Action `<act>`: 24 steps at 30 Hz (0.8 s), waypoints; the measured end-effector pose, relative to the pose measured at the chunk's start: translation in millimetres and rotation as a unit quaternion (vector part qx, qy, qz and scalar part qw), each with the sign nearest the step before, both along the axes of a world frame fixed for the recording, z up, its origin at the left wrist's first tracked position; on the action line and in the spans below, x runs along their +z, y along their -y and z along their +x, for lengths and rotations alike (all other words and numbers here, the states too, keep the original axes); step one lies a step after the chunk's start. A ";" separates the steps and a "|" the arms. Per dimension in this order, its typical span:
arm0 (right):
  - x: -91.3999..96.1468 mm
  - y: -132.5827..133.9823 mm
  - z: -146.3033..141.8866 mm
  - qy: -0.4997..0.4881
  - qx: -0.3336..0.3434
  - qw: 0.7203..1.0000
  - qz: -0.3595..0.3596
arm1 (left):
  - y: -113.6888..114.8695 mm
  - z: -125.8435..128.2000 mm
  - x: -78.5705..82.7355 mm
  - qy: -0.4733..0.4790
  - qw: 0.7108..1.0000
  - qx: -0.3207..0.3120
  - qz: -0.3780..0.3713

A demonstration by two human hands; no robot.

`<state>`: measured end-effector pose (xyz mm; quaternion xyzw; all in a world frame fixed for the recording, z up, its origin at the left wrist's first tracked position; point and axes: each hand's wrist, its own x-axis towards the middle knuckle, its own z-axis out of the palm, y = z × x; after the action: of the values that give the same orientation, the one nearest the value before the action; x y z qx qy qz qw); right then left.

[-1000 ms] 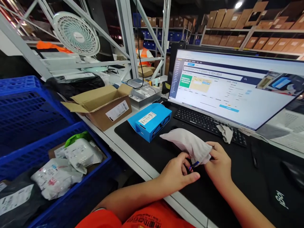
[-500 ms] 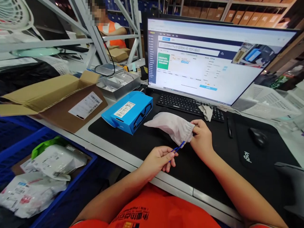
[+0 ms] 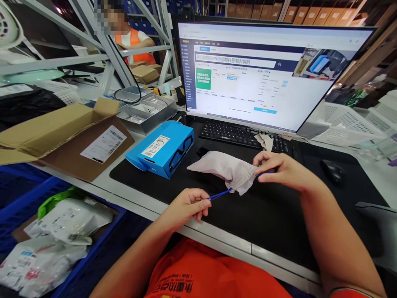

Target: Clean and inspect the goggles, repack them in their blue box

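A pale drawstring pouch (image 3: 221, 166) with a bulging body hangs over the black desk mat between my hands. My left hand (image 3: 190, 207) is closed in a pinch on the blue cord (image 3: 221, 194) that comes out of the pouch's near side. At the other end of the mouth, my right hand (image 3: 281, 170) pinches the blue cord on the right, its fingertips beside the gathered edge. What the pouch contains is hidden. Left of it a blue box (image 3: 164, 149) with a white label and a picture of glasses or a headset lies on the mat.
An open cardboard box (image 3: 89, 153) stands at the left, beside a grey divided tray (image 3: 149, 111). Behind are a keyboard (image 3: 229, 134) and a lit monitor (image 3: 235, 78). A mouse (image 3: 332, 171) lies right. A blue crate (image 3: 102, 240) holds bagged parcels below. A co-worker (image 3: 136, 41) is beyond the frame.
My right hand has shifted from the pouch's mouth to the cord on the right. My left hand has moved left with its cord, which is now stretched longer.
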<state>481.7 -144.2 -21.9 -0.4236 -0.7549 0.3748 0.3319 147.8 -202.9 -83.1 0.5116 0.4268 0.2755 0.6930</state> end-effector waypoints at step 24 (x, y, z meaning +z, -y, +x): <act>-32.6 -47.9 41.7 -0.450 -0.289 0.834 -0.135 | -50.7 9.2 3.8 -0.265 0.796 0.113 0.533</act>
<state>523.4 -96.3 -54.5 -0.4473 -0.3072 0.5096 0.6678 157.0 -152.2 -79.2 0.8012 0.4340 0.3893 0.1345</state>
